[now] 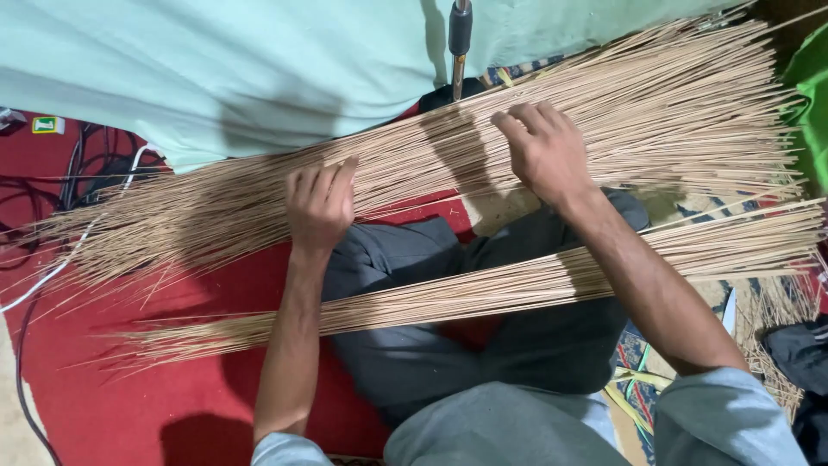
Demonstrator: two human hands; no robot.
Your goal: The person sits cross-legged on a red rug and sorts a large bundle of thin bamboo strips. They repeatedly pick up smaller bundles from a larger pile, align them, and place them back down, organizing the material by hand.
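Observation:
A wide layer of thin tan sticks (655,112) lies spread across the floor in front of me, running from lower left to upper right. My left hand (321,205) rests palm down on this layer with fingers together. My right hand (545,151) also presses on the sticks, fingers curled over them. A second, tighter bundle of sticks (517,289) lies across my lap, over my dark trousers (483,345). Neither hand lifts anything clear of the pile.
A pale green cloth (216,69) covers the far side. A metal rod with a black grip (460,43) stands upright behind the sticks. Red carpet (129,388) lies at left, with black and white cables (69,250). Loose straw scraps (776,311) sit at right.

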